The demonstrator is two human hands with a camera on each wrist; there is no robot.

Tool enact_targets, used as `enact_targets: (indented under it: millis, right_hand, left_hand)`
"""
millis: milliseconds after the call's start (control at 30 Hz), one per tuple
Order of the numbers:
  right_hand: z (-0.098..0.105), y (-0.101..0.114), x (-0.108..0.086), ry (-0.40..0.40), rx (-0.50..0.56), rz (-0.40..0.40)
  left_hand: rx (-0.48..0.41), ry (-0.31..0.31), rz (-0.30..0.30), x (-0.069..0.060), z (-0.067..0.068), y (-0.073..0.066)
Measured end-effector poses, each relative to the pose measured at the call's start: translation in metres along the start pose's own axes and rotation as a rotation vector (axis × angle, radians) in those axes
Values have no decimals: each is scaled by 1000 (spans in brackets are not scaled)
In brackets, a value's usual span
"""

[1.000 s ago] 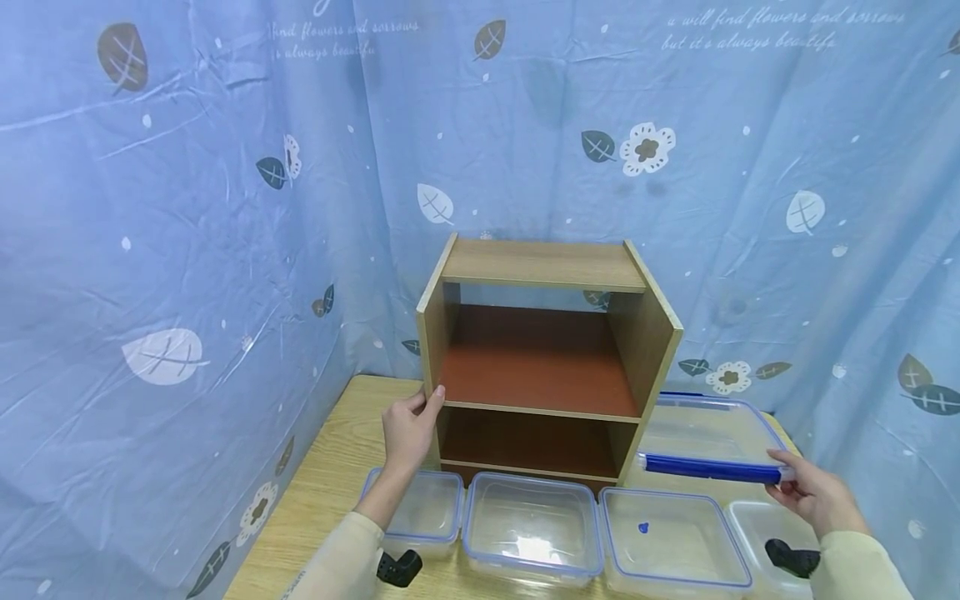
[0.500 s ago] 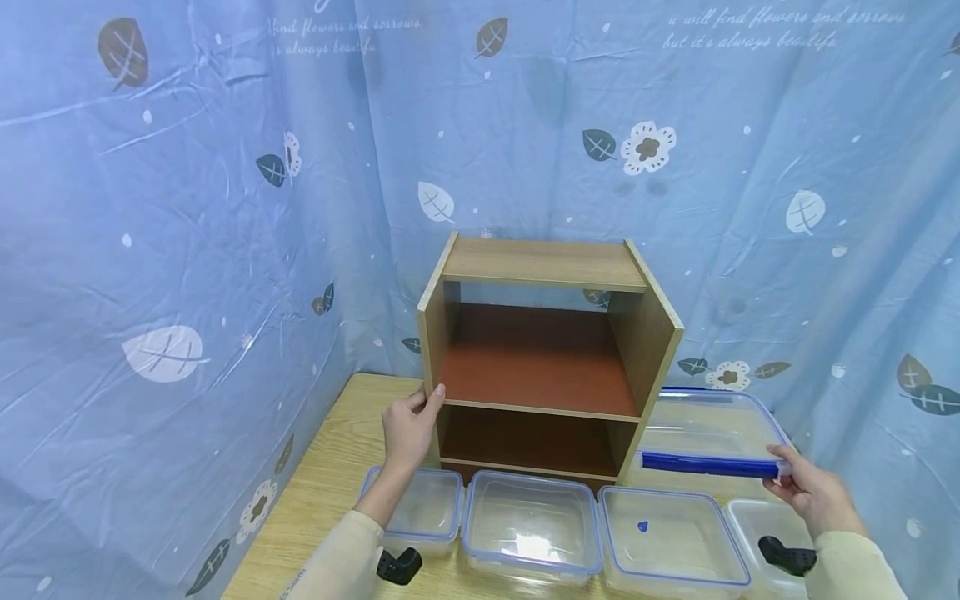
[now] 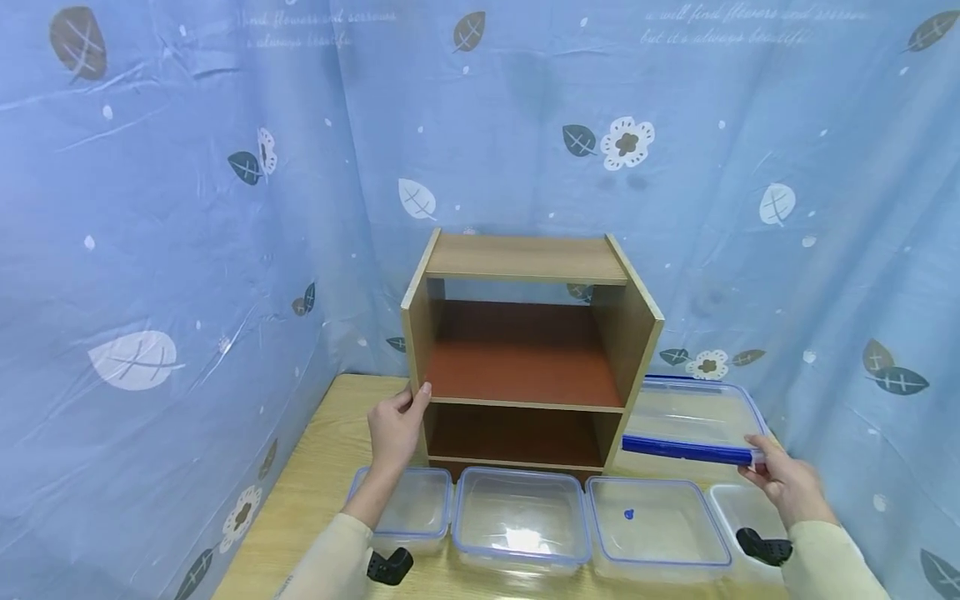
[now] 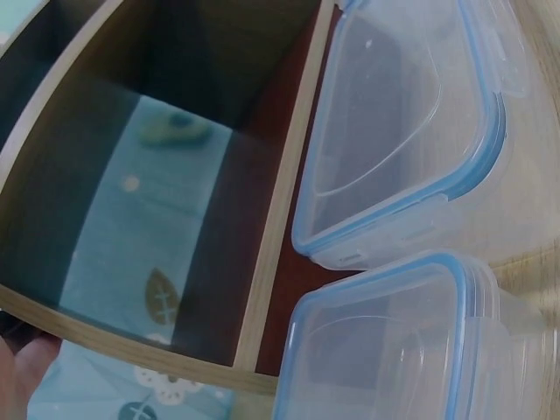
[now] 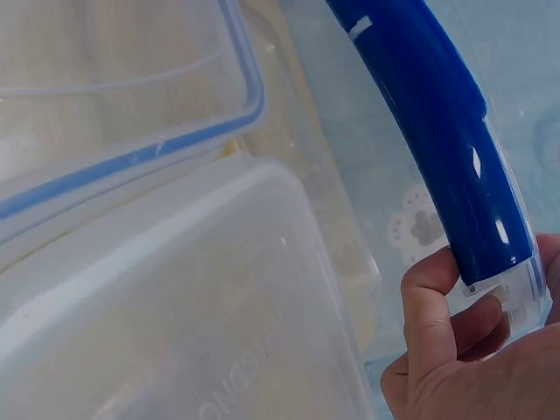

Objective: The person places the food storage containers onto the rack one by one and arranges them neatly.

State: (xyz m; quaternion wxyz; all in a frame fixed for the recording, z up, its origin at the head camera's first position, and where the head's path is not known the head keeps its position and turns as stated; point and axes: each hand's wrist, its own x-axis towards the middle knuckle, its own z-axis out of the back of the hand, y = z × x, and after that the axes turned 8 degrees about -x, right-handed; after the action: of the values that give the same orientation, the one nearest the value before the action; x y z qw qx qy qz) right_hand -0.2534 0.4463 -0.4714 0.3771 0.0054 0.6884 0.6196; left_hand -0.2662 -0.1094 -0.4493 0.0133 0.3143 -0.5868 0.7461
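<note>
A small wooden shelf unit (image 3: 528, 258) with reddish-brown shelves stands mid-table. My left hand (image 3: 393, 429) grips the front edge of its left side panel, thumb on the front. In the left wrist view only part of the left hand (image 4: 26, 367) shows at the panel's edge. At the right, my right hand (image 3: 787, 483) pinches the near corner of a clear plastic lid (image 3: 690, 412) with dark blue locking flaps. The right wrist view shows curled fingers at the transparent end of the blue flap (image 5: 464, 175). The lid is held level, beside the shelf unit's right side.
Clear blue-rimmed containers line the table front: a small one (image 3: 420, 500), a larger one (image 3: 521, 512) and another (image 3: 656, 521) with a blue mark. A frosted container (image 3: 723, 500) without blue rim sits below my right hand. Blue patterned curtains (image 3: 525, 125) surround the wooden table (image 3: 315, 450).
The head view has turned slightly, so everything sits further left. My right hand has raised the lid a little. My left hand keeps its grip on the shelf unit.
</note>
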Motion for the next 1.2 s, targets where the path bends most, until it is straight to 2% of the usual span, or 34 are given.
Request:
enact_targets:
  millis: [200,433,633,1033,1200]
  right_hand:
    - [-10,5,1,-4,20,8]
    - [6,9,-4,-35,57,6]
    - [8,8,-9,-85,100,-28]
    - [9,17,-24,-81,302,-73]
    - [8,25,-28,-50,385,-80]
  left_hand:
    - [-5,-4,2,1,5,0]
    - [-10,20,32,-2,-1,0]
    - [0,10,32,-5,1,-2]
    - [1,16,34,-3,-1,0]
    - [-11,12,38,-1,2,0]
